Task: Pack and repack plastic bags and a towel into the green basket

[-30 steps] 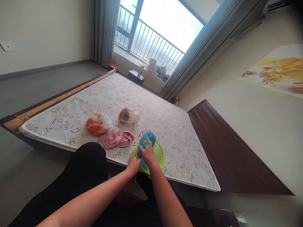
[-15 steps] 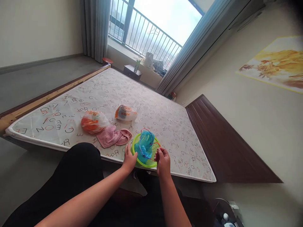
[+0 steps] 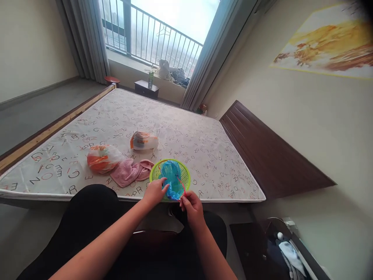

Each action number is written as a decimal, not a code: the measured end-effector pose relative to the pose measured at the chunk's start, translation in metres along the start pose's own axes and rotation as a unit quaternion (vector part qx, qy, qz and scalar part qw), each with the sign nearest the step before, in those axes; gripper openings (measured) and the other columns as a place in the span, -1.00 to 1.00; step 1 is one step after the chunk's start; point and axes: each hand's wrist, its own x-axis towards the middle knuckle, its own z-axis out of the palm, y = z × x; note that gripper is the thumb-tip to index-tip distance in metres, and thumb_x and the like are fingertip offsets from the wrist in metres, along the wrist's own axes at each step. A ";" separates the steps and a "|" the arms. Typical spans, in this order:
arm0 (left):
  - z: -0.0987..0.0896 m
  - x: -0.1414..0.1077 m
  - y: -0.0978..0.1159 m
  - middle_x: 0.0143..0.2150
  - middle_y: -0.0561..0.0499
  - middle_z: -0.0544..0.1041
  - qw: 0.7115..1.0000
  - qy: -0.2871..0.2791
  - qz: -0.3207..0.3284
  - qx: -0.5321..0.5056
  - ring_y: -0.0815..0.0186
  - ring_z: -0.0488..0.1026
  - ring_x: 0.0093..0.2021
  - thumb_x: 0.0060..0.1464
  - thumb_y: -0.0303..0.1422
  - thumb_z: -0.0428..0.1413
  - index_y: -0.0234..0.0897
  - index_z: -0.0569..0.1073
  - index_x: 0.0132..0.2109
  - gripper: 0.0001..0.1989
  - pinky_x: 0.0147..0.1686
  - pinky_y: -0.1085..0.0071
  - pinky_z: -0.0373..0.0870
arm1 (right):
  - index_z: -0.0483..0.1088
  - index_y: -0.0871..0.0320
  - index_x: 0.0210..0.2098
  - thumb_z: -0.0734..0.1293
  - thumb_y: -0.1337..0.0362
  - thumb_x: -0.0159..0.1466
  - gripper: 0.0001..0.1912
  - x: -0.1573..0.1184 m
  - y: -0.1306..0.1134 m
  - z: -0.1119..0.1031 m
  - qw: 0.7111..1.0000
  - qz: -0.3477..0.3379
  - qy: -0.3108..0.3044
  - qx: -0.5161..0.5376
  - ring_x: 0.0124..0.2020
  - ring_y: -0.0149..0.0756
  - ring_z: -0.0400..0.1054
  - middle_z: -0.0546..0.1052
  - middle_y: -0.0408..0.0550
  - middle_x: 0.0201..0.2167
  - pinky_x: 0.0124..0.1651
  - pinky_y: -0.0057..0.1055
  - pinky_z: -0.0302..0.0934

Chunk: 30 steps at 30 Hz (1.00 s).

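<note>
Over the green basket [image 3: 188, 179], right fingers [image 3: 184, 200] pinch red string [image 3: 181, 182] (left hand [image 3: 154, 193] open on blue plastic [image 3: 171, 177]).

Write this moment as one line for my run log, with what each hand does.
left hand: touching blue plastic bag | right hand: pinching red cord | bag on green round basket on mattress

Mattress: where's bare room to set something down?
The mattress is bare right of the green basket, up to the headboard, and behind the white bag. Crowded at the front edge, where the left hand and right hand work over the basket, beside the pink towel and orange bag.
</note>
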 end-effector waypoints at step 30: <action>-0.005 0.003 -0.009 -0.32 0.06 0.53 0.887 0.027 -0.089 -0.453 0.31 0.44 -0.30 -0.08 -0.23 0.26 -0.26 0.56 -0.22 -0.74 -0.23 0.41 0.37 | 0.48 0.11 -0.10 0.09 0.31 0.39 -0.66 0.079 0.040 0.006 0.858 -0.017 -0.116 -0.500 -0.03 -0.20 0.44 0.57 0.02 -0.09 0.10 -0.30 0.27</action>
